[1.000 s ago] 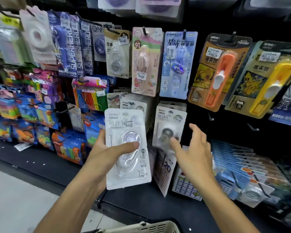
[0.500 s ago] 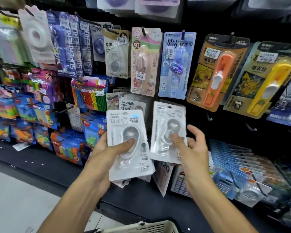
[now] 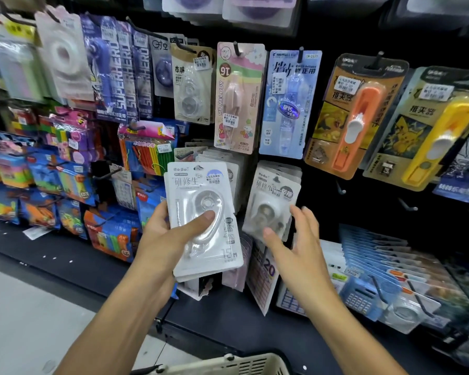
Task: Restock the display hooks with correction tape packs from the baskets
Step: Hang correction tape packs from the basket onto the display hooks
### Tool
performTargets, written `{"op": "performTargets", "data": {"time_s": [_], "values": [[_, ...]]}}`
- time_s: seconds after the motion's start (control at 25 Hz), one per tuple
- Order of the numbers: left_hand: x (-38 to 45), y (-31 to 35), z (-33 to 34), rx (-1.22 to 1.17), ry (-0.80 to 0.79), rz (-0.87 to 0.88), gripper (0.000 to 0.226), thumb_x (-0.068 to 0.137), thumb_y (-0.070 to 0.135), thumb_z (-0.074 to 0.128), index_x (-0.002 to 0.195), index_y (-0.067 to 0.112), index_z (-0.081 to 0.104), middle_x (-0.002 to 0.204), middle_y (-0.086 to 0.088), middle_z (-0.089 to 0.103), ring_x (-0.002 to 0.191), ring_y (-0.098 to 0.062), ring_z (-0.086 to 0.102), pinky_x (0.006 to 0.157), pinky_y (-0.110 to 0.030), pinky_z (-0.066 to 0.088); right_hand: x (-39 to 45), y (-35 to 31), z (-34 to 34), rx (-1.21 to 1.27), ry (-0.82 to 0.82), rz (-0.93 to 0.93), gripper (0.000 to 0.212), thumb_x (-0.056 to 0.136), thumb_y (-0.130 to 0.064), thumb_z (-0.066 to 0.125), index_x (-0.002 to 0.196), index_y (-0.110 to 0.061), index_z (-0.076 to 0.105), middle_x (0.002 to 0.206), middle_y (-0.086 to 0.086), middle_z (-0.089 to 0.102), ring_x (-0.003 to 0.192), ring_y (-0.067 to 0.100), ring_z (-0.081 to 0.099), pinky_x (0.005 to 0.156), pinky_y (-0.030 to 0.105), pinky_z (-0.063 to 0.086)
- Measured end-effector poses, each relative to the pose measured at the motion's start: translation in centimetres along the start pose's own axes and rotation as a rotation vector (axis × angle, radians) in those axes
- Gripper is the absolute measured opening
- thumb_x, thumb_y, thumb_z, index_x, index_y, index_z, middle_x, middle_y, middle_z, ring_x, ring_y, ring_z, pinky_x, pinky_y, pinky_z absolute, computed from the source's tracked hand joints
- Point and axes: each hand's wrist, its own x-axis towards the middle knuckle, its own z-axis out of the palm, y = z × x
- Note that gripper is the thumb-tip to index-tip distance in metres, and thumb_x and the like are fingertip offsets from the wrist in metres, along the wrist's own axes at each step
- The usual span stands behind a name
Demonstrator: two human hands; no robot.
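Observation:
My left hand [image 3: 168, 239] grips a small stack of white correction tape packs [image 3: 201, 190], thumb pressed on the clear blister of the front one. My right hand [image 3: 298, 247] holds the lower part of another white correction tape pack [image 3: 271, 196] between thumb and fingers. That pack is tilted and blurred, and its top sits up against a row of matching packs [image 3: 279, 169] hanging on a display hook. More of the same packs [image 3: 217, 158] hang on the hook just left, behind the stack I hold. Whether the pack's hole is on the hook is hidden.
A beige plastic basket [image 3: 228, 365] sits low at the frame's bottom edge. Two bare hooks [image 3: 340, 188] [image 3: 407, 206] stick out of the black panel to the right. Other carded correction tapes [image 3: 238, 98] hang above, and calculators [image 3: 363, 296] lie lower right.
My right hand took a pack off the stack in my left hand and lifted it up and right to the hanging row. My left hand rose slightly with its stack.

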Motion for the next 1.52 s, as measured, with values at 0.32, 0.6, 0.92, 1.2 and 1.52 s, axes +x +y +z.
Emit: {"op": "performTargets", "data": {"time_s": [0.32,0.6,0.92,1.2,1.52], "values": [[-0.1,-0.3,0.7,0.083,-0.098,-0.074,0.038,0.084,0.034,0.075,0.121,0.031,0.069,0.111,0.002,0.078,0.098,-0.021,0.077,0.076,-0.042,0.064,-0.1,-0.9,0.7,0.526,-0.021,0.038,0.06,0.084,-0.005,0.077,0.127,-0.038,0.051,0.106,-0.005,0.076,0.086,0.016,0.076,0.053,0.025,0.057],[0.3,0.6,0.1,0.047,0.054,-0.025,0.023,0.098,0.016,0.063,0.12,0.022,0.068,0.107,-0.002,0.079,0.091,-0.023,0.078,0.065,-0.035,0.064,-1.0,-0.1,-0.8,0.316,0.163,0.138,0.044,0.092,0.003,0.053,0.094,-0.041,0.054,0.098,0.009,0.07,0.051,0.024,0.068,0.041,0.031,0.05],[0.0,0.9,0.0,0.053,0.055,-0.022,0.024,0.097,0.016,0.064,0.12,0.024,0.069,0.107,0.0,0.079,0.091,-0.023,0.078,0.064,-0.034,0.064,-2.3,-0.2,0.4,0.313,0.225,0.173,0.041,0.098,-0.004,0.051,0.1,-0.044,0.057,0.056,-0.003,0.068,0.042,0.017,0.059,0.038,0.026,0.044],[1.3,1.0,0.4,0.09,0.059,-0.006,0.023,0.099,0.016,0.063,0.119,0.025,0.067,0.109,0.001,0.079,0.097,-0.022,0.077,0.077,-0.042,0.063,-1.9,0.2,0.7,-0.057,-0.026,0.061,0.067,0.097,-0.03,0.062,0.148,-0.05,0.026,0.158,-0.027,0.024,0.136,-0.011,0.037,0.099,0.015,0.033],[1.1,-2.0,2.5,0.514,-0.191,0.024,0.029,0.1,0.024,0.062,0.128,0.032,0.061,0.119,0.009,0.073,0.099,-0.005,0.071,0.088,-0.03,0.057,0.3,-0.5,1.5,0.395,-0.05,-0.057,0.054,0.085,0.002,0.075,0.118,-0.039,0.062,0.121,-0.01,0.07,0.106,0.015,0.07,0.079,0.027,0.058]]}}
